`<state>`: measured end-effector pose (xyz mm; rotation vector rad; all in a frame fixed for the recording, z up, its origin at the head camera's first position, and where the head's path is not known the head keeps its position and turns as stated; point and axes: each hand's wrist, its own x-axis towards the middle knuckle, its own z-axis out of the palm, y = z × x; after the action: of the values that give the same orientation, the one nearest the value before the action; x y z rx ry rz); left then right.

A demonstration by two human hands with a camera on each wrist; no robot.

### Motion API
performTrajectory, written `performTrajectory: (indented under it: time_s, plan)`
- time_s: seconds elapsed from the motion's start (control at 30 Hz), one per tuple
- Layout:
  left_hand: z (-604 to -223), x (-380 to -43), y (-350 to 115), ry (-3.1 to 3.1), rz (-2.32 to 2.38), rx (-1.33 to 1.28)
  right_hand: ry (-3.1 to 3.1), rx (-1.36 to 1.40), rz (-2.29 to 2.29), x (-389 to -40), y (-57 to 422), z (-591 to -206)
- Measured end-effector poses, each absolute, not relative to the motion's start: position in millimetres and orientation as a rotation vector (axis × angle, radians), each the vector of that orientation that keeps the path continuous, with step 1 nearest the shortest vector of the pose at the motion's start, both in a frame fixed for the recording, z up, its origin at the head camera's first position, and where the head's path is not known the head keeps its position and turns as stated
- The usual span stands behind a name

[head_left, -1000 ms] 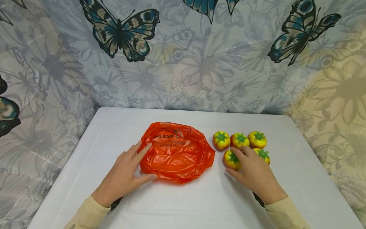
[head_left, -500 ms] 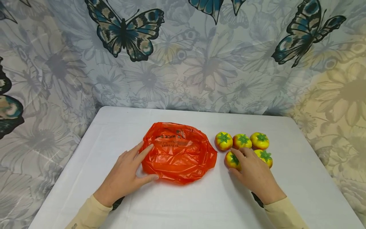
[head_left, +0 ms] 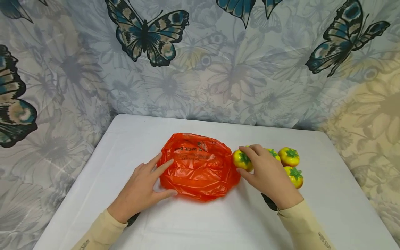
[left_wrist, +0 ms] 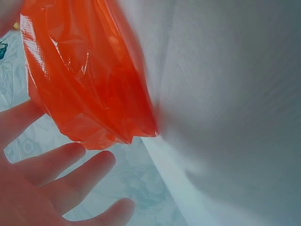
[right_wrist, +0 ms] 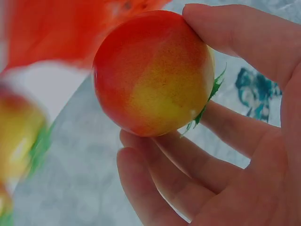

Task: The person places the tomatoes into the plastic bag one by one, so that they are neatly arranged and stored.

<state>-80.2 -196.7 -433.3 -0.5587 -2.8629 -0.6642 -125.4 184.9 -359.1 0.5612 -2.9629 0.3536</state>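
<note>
My right hand (head_left: 270, 175) pinches a red-and-yellow tomato (head_left: 241, 160) with a green star-shaped calyx beside the right edge of a red plastic bag (head_left: 200, 173). The right wrist view shows this tomato (right_wrist: 150, 77) between thumb and fingertips, raised, with the bag (right_wrist: 47, 33) blurred behind it. On the bag's left side lies my left hand (head_left: 140, 185), its fingers spread and fairly straight, fingertips at the plastic. In the left wrist view, the bag (left_wrist: 89, 75) stands puffed up next to the fingers (left_wrist: 84, 181). Its opening is hidden.
More tomatoes sit right of the bag: one at the back (head_left: 289, 157), one nearer (head_left: 294, 177), and others partly hidden behind my right hand. A white-covered table (head_left: 193, 229) bears everything. Butterfly-and-flower fabric (head_left: 237, 76) hangs behind and along both sides.
My right hand has taken the front-left tomato from the group, lifted it and carried it left toward the bag. The left hand keeps its place on the bag. The head view has shifted slightly.
</note>
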Motion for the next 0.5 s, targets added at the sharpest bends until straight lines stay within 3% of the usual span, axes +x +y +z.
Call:
performTrajectory:
  time_s: [0.5]
  plan:
    - [-431, -79, -199, -2.850, -0.672, -0.546, -2.969, 0.803, 0.553, -170, 71, -370]
